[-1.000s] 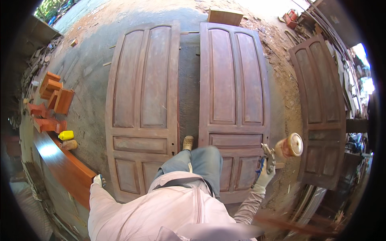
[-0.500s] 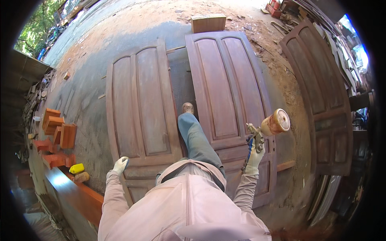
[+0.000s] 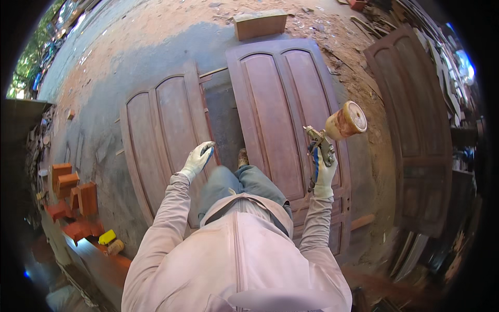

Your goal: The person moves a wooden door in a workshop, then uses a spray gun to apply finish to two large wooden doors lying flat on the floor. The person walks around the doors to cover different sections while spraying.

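My right hand (image 3: 325, 171), in a white and blue glove, grips a metal spray gun (image 3: 321, 144) with a stained cup (image 3: 347, 120) on top. The gun is above the right-hand brown panelled door (image 3: 270, 109), which lies flat. My left hand (image 3: 197, 160), gloved alike, is over the inner edge of the left-hand panelled door (image 3: 145, 125). Its fingers are curled together, and nothing shows in them. Both doors have arched upper panels and a dull reddish-brown surface.
Another dark door (image 3: 410, 99) stands at the right. A wooden box (image 3: 260, 25) sits beyond the doors. Orange-brown wooden pieces (image 3: 87, 197), a yellow container (image 3: 107, 237) and a glossy board (image 3: 104, 255) are at the left. A wooden support (image 3: 362, 222) juts from under the right-hand door.
My left hand has swung forward and inward over the left-hand door. My right hand has carried the spray gun slightly forward and left. My legs and the view have shifted.
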`<state>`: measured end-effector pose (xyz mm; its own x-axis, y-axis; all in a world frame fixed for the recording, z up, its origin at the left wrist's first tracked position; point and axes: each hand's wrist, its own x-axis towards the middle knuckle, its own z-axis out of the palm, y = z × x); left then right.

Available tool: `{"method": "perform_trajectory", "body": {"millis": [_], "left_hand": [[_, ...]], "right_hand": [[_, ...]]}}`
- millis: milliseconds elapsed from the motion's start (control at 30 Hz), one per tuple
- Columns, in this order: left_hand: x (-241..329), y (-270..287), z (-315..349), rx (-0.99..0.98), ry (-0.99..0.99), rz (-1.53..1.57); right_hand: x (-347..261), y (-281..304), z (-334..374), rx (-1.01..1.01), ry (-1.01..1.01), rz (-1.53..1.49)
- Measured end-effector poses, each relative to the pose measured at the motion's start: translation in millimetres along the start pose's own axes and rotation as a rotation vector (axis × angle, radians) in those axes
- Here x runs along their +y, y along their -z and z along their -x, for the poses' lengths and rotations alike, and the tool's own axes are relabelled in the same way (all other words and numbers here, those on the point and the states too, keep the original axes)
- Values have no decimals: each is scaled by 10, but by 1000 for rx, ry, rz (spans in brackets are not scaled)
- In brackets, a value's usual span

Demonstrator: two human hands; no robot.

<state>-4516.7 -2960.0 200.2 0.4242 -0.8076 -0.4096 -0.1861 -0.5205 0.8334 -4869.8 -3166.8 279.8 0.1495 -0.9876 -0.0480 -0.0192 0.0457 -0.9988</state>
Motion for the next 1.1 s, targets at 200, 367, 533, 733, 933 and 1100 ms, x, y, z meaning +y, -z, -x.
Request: {"method": "perform_trajectory", "body": {"millis": [200, 367, 533, 733, 933, 1100], "left_hand": [[-742, 626, 87, 164, 100, -364], [-1549, 1196, 154, -39, 436, -447], [-1860, 1567, -841, -298, 424, -175], [-436, 562, -3116, -764, 307, -335], [1068, -680, -4334, -576, 110, -21], [1056, -862, -4685, -664, -420, -268]], "right_hand": [[-47, -562, -476, -61, -102, -98], [-479, -469, -640, 142, -17, -131], [-1158, -526, -1372, 135, 155, -83], [-2011, -603, -1953, 289, 396, -22], [-1899, -1688, -4061, 576, 486, 6], [-1655, -1824, -4440, 221, 480, -18]]}}
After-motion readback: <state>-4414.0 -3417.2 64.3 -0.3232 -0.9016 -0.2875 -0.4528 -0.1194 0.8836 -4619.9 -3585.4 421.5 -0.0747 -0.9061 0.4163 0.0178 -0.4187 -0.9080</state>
